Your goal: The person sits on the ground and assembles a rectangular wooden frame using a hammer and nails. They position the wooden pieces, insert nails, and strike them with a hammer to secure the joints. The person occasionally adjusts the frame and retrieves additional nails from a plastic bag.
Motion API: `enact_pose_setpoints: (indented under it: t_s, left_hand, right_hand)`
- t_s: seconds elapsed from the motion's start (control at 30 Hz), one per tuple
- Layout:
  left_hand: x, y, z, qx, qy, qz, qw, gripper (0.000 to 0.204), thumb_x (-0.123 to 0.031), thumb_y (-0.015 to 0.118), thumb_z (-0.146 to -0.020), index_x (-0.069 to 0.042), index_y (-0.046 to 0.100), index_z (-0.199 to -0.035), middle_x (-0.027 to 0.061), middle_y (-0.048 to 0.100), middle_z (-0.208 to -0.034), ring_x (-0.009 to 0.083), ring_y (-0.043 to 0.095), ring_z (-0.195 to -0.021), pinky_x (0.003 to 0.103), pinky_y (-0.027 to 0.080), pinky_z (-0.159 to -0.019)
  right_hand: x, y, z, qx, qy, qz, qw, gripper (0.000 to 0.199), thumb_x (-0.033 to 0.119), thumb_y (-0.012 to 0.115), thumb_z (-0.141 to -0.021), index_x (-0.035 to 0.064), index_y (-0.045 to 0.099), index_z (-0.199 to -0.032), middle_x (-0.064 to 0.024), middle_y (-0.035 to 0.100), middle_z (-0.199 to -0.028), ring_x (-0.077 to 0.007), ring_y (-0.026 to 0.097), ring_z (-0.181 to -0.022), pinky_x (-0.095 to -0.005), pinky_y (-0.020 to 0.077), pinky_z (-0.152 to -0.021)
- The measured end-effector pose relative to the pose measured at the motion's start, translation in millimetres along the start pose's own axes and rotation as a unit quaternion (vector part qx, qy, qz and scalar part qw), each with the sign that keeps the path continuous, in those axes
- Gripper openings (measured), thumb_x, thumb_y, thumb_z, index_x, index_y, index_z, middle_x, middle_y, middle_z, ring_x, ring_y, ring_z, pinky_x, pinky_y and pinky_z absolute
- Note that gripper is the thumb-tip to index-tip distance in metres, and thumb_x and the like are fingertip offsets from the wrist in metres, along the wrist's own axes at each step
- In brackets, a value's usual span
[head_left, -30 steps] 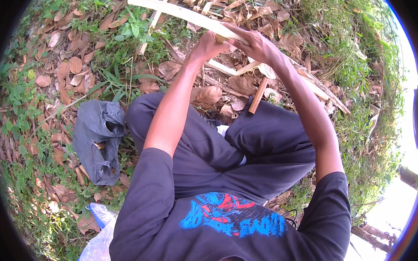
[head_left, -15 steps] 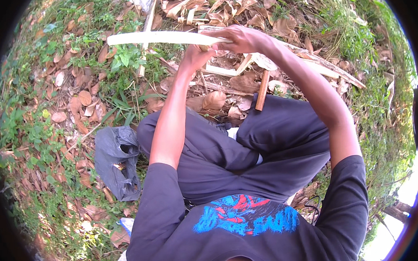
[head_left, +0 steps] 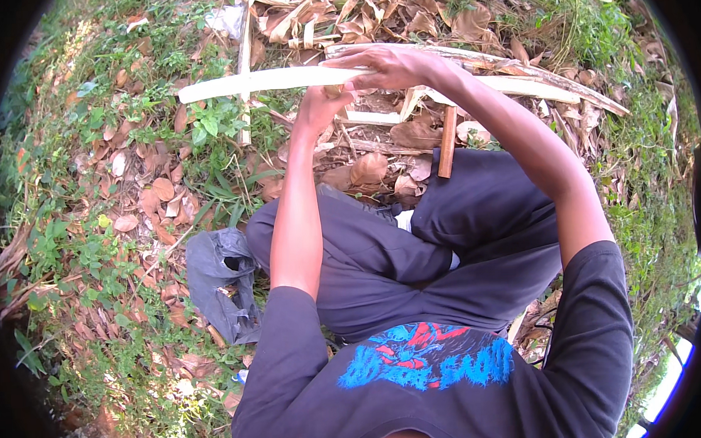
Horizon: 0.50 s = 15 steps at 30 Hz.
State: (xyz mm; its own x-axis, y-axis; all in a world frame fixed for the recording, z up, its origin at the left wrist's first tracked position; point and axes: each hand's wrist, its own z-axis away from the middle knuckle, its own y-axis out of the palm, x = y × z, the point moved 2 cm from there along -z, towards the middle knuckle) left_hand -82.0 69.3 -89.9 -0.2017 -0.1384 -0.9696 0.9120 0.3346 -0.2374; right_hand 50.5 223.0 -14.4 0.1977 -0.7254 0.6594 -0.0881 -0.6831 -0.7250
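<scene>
A long, pale, peeled strip [head_left: 261, 80] lies crosswise in front of me, gently curved, its free end out to the left. My right hand [head_left: 384, 67] is closed on it, fingers laid over its top and thumb underneath. Just below the strip, my left hand [head_left: 323, 106] is curled into a fist beside the right thumb. A small tan end shows at the top of that fist, but what it belongs to is hidden. Near my bent knee lies a smooth brown wooden handle [head_left: 447, 142]; its far end cannot be made out.
Split pale lengths [head_left: 547, 87] and a long rough strip [head_left: 515, 62] lie beyond my right forearm. Dry leaves and shavings [head_left: 305, 20] are heaped at the far side. A thin pale stick [head_left: 244, 53] stands out on the left. A dark plastic bag [head_left: 221, 281] rests beside my left leg.
The view has shifted a little, so the ground and my legs sit further right. The strip's free end now slopes slightly down to the left. Both hands keep their hold.
</scene>
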Motion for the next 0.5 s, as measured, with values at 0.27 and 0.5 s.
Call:
enact_pose_setpoints:
  t_s: [0.27,0.5]
  left_hand:
    - [-85.2,-29.7,57.0,-0.017,-0.162,-0.237,0.958,0.028,-0.015,0.074,-0.088,0.001,0.066,-0.109,0.0119,0.072,-0.098,0.0205,0.071,-0.088,0.033,0.056,-0.076]
    - [-119.2,-34.1,32.1,-0.122,0.267,-0.485,0.824,0.026,-0.022,0.073,-0.089,-0.009,0.075,-0.112,0.0073,0.071,-0.107,0.0268,0.062,-0.106,0.041,0.045,-0.092]
  right_hand:
    - [11.2,-8.1,4.7,0.055,0.092,-0.049,0.993,0.062,0.052,0.058,-0.097,0.0211,0.049,-0.150,-0.0182,0.065,-0.133,-0.0344,0.065,-0.117,-0.0451,0.0489,-0.102]
    - [11.4,-11.7,0.6,0.041,0.095,-0.087,0.991,0.064,0.057,0.061,-0.095,0.0218,0.052,-0.148,-0.0169,0.066,-0.131,-0.0324,0.065,-0.117,-0.0460,0.0500,-0.100]
